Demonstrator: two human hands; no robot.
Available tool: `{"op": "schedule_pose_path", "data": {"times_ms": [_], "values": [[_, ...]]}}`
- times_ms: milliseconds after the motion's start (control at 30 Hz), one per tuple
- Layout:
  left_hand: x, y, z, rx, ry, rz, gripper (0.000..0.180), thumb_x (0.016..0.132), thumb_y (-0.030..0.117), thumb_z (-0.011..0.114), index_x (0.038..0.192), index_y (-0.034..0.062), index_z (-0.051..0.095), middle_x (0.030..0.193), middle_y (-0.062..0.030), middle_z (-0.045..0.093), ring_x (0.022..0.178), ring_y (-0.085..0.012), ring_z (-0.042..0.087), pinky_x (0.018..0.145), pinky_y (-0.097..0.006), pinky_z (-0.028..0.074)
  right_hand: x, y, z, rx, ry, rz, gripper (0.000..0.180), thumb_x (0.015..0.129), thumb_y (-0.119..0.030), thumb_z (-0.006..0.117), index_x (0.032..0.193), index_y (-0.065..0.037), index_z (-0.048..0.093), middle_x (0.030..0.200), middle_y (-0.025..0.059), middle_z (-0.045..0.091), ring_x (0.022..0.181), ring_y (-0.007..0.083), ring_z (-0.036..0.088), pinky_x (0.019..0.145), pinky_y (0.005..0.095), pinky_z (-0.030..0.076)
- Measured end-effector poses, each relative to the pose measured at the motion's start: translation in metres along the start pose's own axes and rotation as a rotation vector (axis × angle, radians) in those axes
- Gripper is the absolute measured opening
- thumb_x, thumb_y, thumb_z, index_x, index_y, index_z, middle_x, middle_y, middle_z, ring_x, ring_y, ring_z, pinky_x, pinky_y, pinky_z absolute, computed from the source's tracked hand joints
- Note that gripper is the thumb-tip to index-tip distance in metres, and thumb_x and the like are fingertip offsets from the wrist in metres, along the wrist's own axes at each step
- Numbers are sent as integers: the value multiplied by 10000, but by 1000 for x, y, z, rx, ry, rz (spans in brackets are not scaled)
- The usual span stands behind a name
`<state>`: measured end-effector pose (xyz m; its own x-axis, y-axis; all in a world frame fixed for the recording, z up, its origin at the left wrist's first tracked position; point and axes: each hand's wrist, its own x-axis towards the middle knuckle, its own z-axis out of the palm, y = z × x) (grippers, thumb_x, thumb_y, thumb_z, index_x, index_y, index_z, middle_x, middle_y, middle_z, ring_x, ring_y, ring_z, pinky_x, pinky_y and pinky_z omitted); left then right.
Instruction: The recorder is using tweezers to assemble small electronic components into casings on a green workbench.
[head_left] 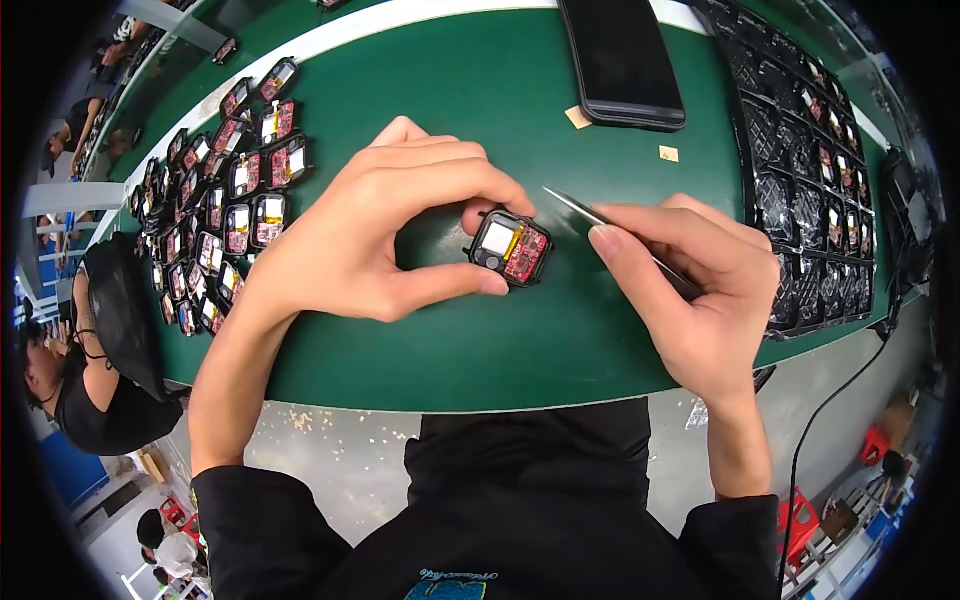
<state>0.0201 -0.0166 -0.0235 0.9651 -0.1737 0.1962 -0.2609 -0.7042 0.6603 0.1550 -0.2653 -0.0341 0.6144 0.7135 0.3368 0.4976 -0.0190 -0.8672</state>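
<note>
A person's left hand (370, 225) pinches a small square module (509, 248), open side up, against the green bench (480, 340), thumb below and forefinger curled over its top edge. The right hand (690, 290) grips tweezers (600, 218) like a pen, wrist resting, tips just right of the module, perhaps not yet touching. Steadying the module flat and approaching at a low angle seems wise. More modules (235, 200) lie left.

Plenty of bare green mat (480, 90) up the middle, between the spread of small open modules (225, 210) on the left and the black tray (810, 170) on the right. Dark phone (620, 60) blocking the far edge, plus two tan scraps (578, 118) nearby.
</note>
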Motion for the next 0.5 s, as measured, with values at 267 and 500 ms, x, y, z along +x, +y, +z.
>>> {"op": "schedule_pose_path", "data": {"times_ms": [267,500], "values": [[1,9,-6,-60,32,-69,703,688,118,949,1364,108,755,989,5,699,911,-171,569,870,-327,413,4,-10,7,-131,-177,-34,276,974,-88,822,1225,-20,730,908,100,675,699,212,674,603,344,505],[1,16,-11,-120,-48,-139,701,751,25,760,1443,115,696,1041,24,723,825,-151,472,925,-339,377,-3,-16,22,-295,-156,-141,433,826,-198,917,1181,-47,722,937,81,669,769,309,747,623,449,564]]}}
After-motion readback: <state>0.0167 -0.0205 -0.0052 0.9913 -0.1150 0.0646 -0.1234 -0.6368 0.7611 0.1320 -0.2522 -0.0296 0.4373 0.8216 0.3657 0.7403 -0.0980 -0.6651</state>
